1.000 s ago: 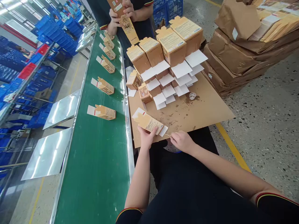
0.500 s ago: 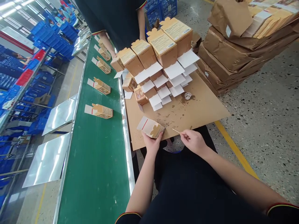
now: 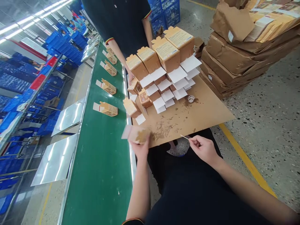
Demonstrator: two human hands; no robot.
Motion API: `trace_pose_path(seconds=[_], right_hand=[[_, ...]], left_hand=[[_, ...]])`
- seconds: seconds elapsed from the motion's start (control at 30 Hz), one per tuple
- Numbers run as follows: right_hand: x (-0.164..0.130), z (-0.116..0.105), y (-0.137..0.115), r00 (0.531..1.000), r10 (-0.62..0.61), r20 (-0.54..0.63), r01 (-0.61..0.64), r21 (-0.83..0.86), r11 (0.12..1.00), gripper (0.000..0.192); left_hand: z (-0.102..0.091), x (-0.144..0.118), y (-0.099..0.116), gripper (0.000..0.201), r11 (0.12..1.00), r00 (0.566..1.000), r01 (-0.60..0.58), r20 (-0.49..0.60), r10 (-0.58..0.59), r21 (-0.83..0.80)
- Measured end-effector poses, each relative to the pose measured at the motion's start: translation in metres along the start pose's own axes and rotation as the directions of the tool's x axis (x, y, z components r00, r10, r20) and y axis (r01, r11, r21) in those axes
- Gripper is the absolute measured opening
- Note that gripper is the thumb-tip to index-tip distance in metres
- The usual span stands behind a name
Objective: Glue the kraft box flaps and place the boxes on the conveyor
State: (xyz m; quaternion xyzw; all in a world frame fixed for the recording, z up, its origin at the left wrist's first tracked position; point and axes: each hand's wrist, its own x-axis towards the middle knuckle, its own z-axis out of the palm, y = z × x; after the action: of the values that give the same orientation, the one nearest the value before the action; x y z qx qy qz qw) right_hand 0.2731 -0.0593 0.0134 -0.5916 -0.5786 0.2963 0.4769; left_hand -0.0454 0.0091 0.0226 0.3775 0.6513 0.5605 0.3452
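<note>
Carton (image 3: 138,136), blurred, clamped in left hand (image 3: 140,147) fingers beside conveyor belt (image 3: 100,162), may slip; right hand (image 3: 204,149) pinches glue stick (image 3: 185,137), could smear.

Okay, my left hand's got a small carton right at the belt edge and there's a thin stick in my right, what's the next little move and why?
Probably set the carton down on the green belt, behind the other cartons lying in a row there. The left hand already holds it over the belt's edge, blurred in motion, while the right hand keeps the stick clear.

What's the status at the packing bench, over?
Left hand grips blurred carton at belt edge. Right hand pinches thin stick. Co-worker's arm beyond stacked cartons.
</note>
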Motion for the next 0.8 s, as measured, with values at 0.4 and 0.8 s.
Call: trace_pose_path(seconds=[0.4,0.8], right_hand=[[0.025,0.001,0.000,1.000,0.025,-0.003,-0.025,0.072,0.997,0.040],[0.069,-0.045,0.035,0.973,0.051,-0.225,-0.091,-0.171,0.981,0.036]], left_hand=[[-0.152,0.061,-0.013,0.108,0.897,0.837,0.007,-0.493,0.236,0.442],[0.029,0.059,0.014,0.038,0.864,0.908,-0.388,0.296,0.298,0.321]])
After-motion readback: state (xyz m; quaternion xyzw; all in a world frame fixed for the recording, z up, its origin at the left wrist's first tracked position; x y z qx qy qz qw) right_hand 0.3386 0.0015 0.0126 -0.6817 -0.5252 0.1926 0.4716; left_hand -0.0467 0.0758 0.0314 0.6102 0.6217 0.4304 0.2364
